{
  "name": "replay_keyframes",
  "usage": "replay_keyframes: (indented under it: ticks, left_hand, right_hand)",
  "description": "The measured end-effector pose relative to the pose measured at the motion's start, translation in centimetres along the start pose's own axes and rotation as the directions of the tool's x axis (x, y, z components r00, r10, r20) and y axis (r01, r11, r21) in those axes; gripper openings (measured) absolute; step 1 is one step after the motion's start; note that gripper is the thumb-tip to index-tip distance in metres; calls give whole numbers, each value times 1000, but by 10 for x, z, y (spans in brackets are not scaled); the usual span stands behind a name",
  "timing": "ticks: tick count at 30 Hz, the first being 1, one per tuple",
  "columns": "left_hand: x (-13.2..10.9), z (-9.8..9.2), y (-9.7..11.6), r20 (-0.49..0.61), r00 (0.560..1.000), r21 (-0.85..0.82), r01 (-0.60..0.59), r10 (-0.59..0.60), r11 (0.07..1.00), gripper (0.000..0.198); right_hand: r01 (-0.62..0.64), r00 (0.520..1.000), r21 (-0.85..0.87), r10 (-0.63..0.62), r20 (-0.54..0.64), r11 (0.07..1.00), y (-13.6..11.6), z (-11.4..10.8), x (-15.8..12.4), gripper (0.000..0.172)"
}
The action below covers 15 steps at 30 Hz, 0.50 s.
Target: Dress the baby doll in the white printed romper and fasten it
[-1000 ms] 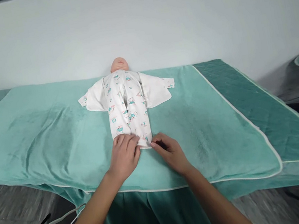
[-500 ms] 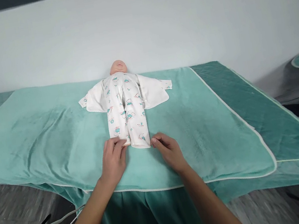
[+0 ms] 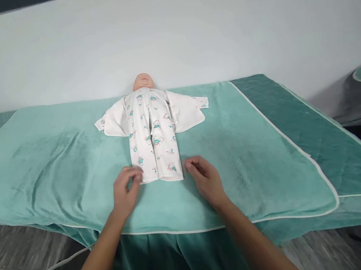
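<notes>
My left hand (image 3: 128,190) is at the bottom of one leg of the white pants (image 3: 165,149). Its fingers curl over the corner, but they are blurry, so I cannot tell if they pinch the cloth. My right hand (image 3: 206,180) is just beside the other leg, not touching it. Its thumb and pointing finger are pressed together, with no cloth between them that I can see. The pants lie flat in front of me, with little green and pink pictures on them. They reach up to the doll's head (image 3: 142,81), which is at the far side, by the wall (image 3: 161,26). A white shirt (image 3: 185,110) sticks out on both sides, sleeves spread wide. All of it lies on a soft green blanket (image 3: 260,172) with a white edge.
</notes>
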<state>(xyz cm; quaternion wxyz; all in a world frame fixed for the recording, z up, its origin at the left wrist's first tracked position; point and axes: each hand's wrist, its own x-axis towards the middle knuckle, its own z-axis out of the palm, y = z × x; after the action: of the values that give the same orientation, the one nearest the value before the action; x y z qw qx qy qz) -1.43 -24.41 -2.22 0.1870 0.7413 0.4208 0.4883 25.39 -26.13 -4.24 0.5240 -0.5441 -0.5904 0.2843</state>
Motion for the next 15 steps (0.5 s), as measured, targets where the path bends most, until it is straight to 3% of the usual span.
replay_keyframes:
  ticks: [1,3,6,9,15]
  left_hand:
    - [10,-2,-9,-31,996,2,83,-83,997,14]
    - [35,-3,-30,-92,983,108,168,-159,980,17]
    - [74,4,-58,-46,991,399,136,-128,907,30]
    - [108,15,-79,98,989,543,43,-114,838,35]
    - [152,37,-100,248,967,453,-65,-56,889,41]
  right_hand:
    - [47,998,-65,-50,-37,997,5,1,8,18]
    - [160,982,-250,-179,-54,955,16,5,29,32]
    - [266,957,-480,-289,27,836,32,13,72,48]
    - [324,945,-579,-286,159,748,42,20,114,48]
    - [509,853,-577,-282,440,639,49,22,156,42]
